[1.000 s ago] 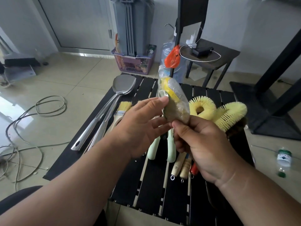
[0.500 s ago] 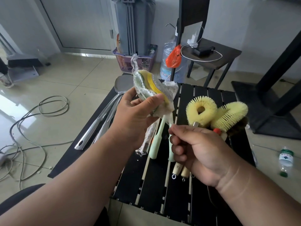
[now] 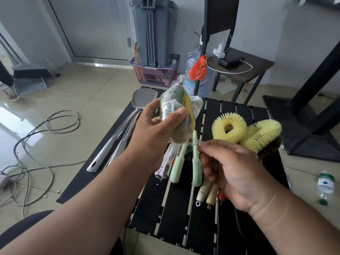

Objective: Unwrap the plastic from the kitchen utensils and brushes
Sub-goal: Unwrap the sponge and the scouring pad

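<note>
My left hand [image 3: 156, 129] grips the plastic-wrapped head of a sponge brush [image 3: 176, 107], green and yellow under clear film, held above the black slatted table [image 3: 176, 214]. Two pale green handles [image 3: 196, 162] hang down from the head. My right hand [image 3: 231, 168] pinches a thin strand of plastic wrap [image 3: 199, 143] beside those handles. A foil-like wrapped item [image 3: 166, 166] lies on the table under my left wrist. Two yellow round bristle brushes [image 3: 244, 131] lie to the right.
Two steel spatulas [image 3: 119, 137] lie along the table's left side. Wooden handles with eyelets [image 3: 206, 194] rest below my right hand. Cables [image 3: 36, 144] trail over the tiled floor on the left; a small bottle [image 3: 324, 186] lies on the right. A purple basket [image 3: 154, 74] stands behind.
The wrapped brush head has shifted left and been turned in my left hand. My right hand moved off the head and down to pinch a plastic strand by the handles.
</note>
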